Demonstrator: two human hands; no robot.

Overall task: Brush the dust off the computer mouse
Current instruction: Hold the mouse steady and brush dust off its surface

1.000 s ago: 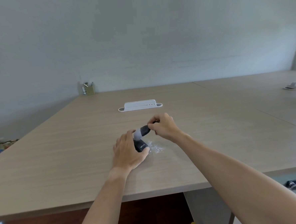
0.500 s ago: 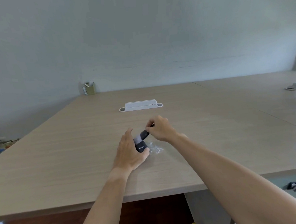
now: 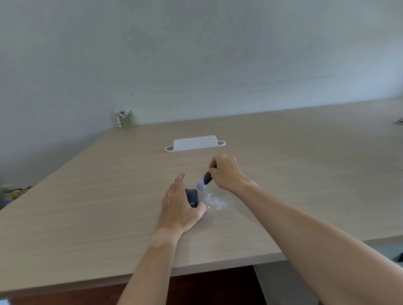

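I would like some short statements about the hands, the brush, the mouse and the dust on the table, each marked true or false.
1. The right hand holds the brush. True.
2. The left hand lies flat on the table, far from the mouse. False: it steadies the mouse from the side.
3. White dust lies on the table to the right of the mouse. True.
4. The brush bristles are black. False: the bristles are pale, and the handle is dark.
5. The white holder stands between the hands and the person. False: it stands beyond the hands.
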